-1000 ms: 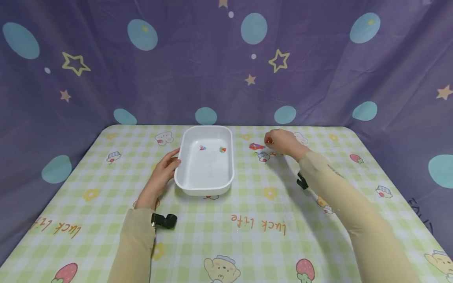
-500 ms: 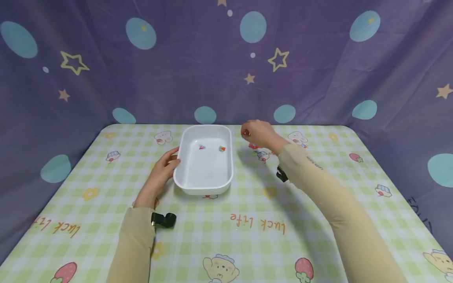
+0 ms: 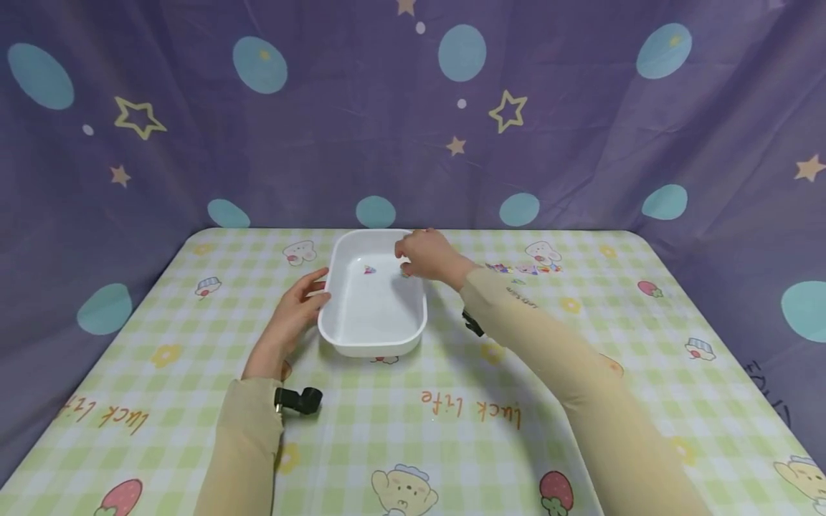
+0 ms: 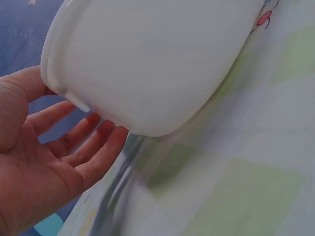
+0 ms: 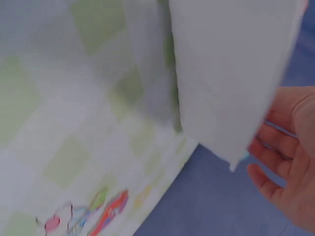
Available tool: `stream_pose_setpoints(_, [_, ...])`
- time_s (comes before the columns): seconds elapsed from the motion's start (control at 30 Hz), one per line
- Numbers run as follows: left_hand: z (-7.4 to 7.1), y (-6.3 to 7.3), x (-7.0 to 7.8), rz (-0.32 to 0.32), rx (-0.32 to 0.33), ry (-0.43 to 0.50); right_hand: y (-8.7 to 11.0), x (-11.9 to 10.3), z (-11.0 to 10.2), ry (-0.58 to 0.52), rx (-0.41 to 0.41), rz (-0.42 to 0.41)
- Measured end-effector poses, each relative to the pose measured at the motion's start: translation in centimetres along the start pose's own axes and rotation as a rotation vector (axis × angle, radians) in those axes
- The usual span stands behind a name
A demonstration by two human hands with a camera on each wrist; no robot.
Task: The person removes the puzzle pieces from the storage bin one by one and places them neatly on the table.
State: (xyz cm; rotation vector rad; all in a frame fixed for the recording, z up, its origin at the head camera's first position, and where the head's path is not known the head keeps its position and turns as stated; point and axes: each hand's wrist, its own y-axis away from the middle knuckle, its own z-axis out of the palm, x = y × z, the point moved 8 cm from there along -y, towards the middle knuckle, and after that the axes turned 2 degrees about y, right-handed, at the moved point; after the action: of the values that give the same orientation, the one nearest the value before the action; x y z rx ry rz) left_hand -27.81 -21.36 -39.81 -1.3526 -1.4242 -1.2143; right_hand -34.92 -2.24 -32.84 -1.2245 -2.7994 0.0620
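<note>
A white rectangular dish (image 3: 372,350) stands on the table, with two small multicoloured pieces inside. One piece (image 3: 369,270) lies toward the back left; the other (image 3: 404,273) is partly covered by my right hand. My left hand (image 3: 293,315) holds the dish's left side, thumb at the rim and fingertips against the outer wall in the left wrist view. My right hand (image 3: 431,256) is over the back right rim, fingers bent. The dish wall hides some of its fingertips in the right wrist view. A turquoise patch shows by them; I cannot tell whether it is held.
Several small colourful pieces (image 3: 527,269) lie on the table right of the dish. A red-purple piece (image 5: 110,211) and a green one (image 5: 100,197) show in the right wrist view. The checked tablecloth (image 3: 361,444) has printed pictures. A purple curtain (image 3: 413,172) hangs behind.
My right hand has moved left from the loose pieces to above the dish's right rim. My left hand stays at the dish's left side.
</note>
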Motion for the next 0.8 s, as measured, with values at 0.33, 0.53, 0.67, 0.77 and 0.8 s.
stream_pose_setpoints(0.33, [0.3, 0.4, -1.1, -0.052, -0.004, -0.033, -1.7, -1.8, 5.1, 0.219, -0.201, 0.112])
stream_pose_setpoints(0.53, [0.4, 0.0, -0.5, 0.004, -0.013, -0.005, -2.3, -1.4, 5.4, 0.327, -0.202, 0.190])
stream_pose_setpoints(0.67, [0.2, 0.0, -0.2, 0.016, -0.017, 0.006, -2.6, -1.4, 5.3, 0.315, -0.216, 0.200])
stream_pose_setpoints(0.77, [0.1, 0.1, -0.1, 0.018, -0.017, 0.008, -2.9, -1.4, 5.2, 0.304, -0.215, 0.204])
stream_pose_setpoints(0.8, [0.0, 0.1, 0.0, 0.018, -0.015, 0.008, -2.9, -1.4, 5.1, 0.305, -0.213, 0.204])
